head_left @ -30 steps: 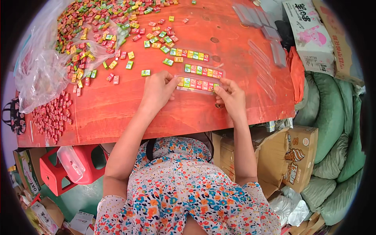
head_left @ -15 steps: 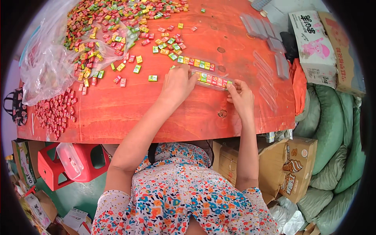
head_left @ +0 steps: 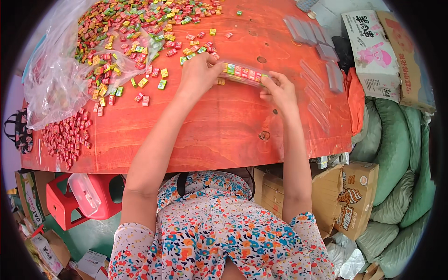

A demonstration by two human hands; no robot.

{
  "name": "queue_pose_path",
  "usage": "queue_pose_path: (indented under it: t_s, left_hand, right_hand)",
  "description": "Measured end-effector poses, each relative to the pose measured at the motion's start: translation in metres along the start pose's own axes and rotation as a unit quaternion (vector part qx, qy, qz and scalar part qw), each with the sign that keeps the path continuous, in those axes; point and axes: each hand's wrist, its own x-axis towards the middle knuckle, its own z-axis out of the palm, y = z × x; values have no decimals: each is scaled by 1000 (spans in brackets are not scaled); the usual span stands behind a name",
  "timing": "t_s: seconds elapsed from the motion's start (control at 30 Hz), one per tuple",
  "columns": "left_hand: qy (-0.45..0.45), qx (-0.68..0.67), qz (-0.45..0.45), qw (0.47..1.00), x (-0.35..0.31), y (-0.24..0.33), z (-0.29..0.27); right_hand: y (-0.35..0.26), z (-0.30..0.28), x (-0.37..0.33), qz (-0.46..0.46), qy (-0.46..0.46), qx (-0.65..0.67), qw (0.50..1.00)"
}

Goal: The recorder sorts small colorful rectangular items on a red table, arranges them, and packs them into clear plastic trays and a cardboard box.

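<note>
Between my hands is a long clear plastic case [head_left: 243,73] filled with a row of small red, green and yellow wrapped candies. My left hand [head_left: 198,73] is closed on its left end, and my right hand [head_left: 279,91] pinches its right end between thumb and fingers. The case looks slightly raised and tilted over the red tabletop. A small yellow piece [head_left: 220,81] shows just below its left end. Beyond my left hand lie loose candies [head_left: 208,47], and my left fingertips are partly hidden.
A big heap of mixed candies [head_left: 126,23] spreads over the far left of the red table [head_left: 200,140], beside a clear plastic bag [head_left: 58,79]. Red candies [head_left: 67,135] form a pile at near left. Clear strips [head_left: 315,100] and stacked clear cases [head_left: 310,31] lie at right.
The two filled halves that lay one behind the other now appear as one case. Both hands have lifted it and moved it slightly away and to the left.
</note>
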Motion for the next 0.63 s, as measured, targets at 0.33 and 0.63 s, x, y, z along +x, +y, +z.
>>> queue_pose_path:
  t_s: [0.33, 0.63]
  left_hand:
    - [17, 284, 57, 957, 23, -23, -2]
    - [-73, 130, -49, 988, 27, -10, 0]
  right_hand:
    - [-6, 18, 20, 14, -3, -221, 975]
    - [8, 11, 30, 131, -69, 4, 989]
